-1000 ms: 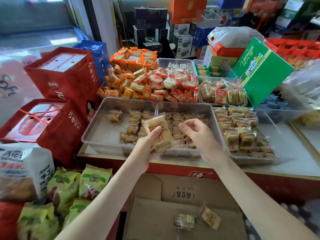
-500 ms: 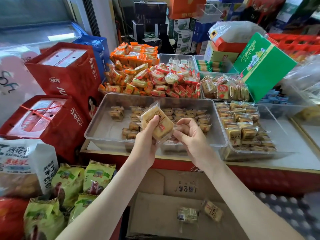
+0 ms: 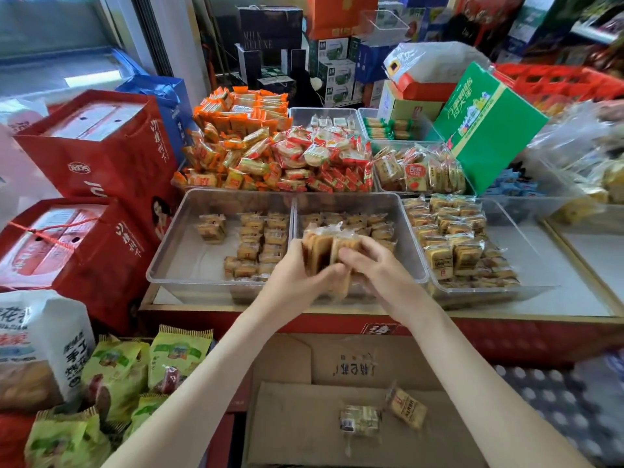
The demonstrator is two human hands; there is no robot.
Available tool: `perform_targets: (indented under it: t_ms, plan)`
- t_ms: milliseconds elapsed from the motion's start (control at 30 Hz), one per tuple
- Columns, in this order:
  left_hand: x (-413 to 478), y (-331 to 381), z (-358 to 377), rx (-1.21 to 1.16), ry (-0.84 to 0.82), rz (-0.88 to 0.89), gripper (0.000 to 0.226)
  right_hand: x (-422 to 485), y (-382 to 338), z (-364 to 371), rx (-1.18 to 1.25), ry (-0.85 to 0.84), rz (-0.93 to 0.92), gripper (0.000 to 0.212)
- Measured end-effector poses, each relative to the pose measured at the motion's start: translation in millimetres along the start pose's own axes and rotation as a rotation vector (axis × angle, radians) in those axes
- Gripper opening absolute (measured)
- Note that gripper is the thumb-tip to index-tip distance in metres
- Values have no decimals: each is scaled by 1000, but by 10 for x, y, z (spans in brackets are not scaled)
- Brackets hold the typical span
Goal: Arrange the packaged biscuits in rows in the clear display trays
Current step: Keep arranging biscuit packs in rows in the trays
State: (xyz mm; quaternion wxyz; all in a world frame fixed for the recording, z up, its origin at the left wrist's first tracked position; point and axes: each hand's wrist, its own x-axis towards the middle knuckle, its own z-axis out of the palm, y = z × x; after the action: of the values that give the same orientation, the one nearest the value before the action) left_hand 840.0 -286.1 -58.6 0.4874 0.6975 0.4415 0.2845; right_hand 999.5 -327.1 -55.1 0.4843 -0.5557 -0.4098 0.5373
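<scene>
1. Biscuit packets, a small upright stack in clear wrap, are held between both hands just above the near part of the middle clear tray.
2. Left hand: fingers are curled round the stack's left side and underside, clamped on it.
3. Right hand: fingers are curled against the stack's right side and closed on it; fingertips are partly hidden.
4. Rows of similar packets are laid in the middle tray behind the hands and in the left tray.
5. Right tray is stocked with yellow-labelled packets.
6. Two loose packets are seen on the cardboard box below the counter.
</scene>
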Motion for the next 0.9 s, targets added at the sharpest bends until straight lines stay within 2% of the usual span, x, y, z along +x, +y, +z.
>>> perform_targets:
  t_ms: [67, 100, 200, 267, 400, 433, 467, 567, 633, 700, 800, 900]
  plan:
    - [58, -57, -74, -79, -13, -27, 22, 0, 38, -128, 330, -127, 46, 33]
    - [93, -101, -101, -203, -19, -56, 22, -3, 72, -185, 496, -172, 61, 39]
    - [145, -155, -143, -681, -30, -205, 41, 44, 217, -363, 903, -291, 46, 63]
    - [160, -166, -132, -917, -75, -276, 46, 61, 266, -462, 995, -318, -8, 65]
    - [186, -232, -6, -1165, -121, -348, 40, 53, 309, -716, 973, -325, -36, 59]
    - [197, -247, 33, -1195, -118, -360, 40, 43, 292, -780, 891, -321, -46, 58]
    - [211, -262, 70, -1217, -117, -370, 40, 27, 257, -840, 708, -286, -67, 60]
    - [268, -299, 177, -1213, -121, -402, 44, 13, 159, -983, -233, -90, -251, 65]
    - [313, -324, 257, -1195, -119, -428, 47, 57, 157, -1084, -629, -26, -449, 62]
    - [360, -349, 333, -1208, -96, -453, 47, 91, 184, -1189, -825, -50, -538, 65]
    - [440, -384, 427, -1239, -63, -474, 49, 170, 276, -1365, -961, -99, -468, 65]
    - [508, -423, 495, -1270, -32, -485, 44, 289, 364, -1478, -919, 58, -310, 64]
